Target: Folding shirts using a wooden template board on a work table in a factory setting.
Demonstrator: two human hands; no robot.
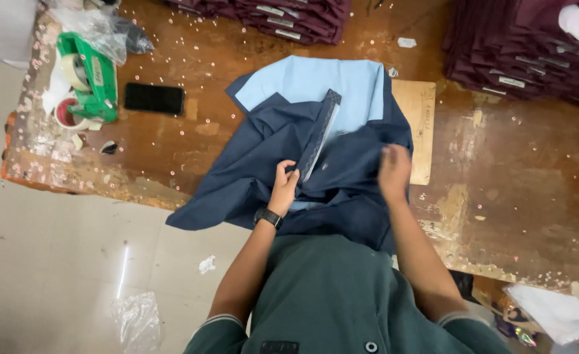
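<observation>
Nearest the wearer: left hand (283, 188), black watch on the wrist, fingers pinched on the lower end of the navy shirt's (302, 164) placket strip. Right hand (394, 172) is blurred, lying on the cloth just right of that strip; whether it grips or only presses I cannot tell.

The shirt lies on the worn wooden table (512, 177), its near edge hanging over the table's front edge. Fabric dark navy, rumpled, with a lighter grey-edged strip running up the middle. A pale blue sheet (316, 85) shows at its far end, partly tucked under the navy cloth.

Right of the shirt, touching it: a flat brown card (419, 118). Left of the shirt: a black phone (154, 98); beyond that, a green tape dispenser (93, 78). Beyond the shirt, at the far edge: stacks of maroon folded garments (283, 16).
</observation>
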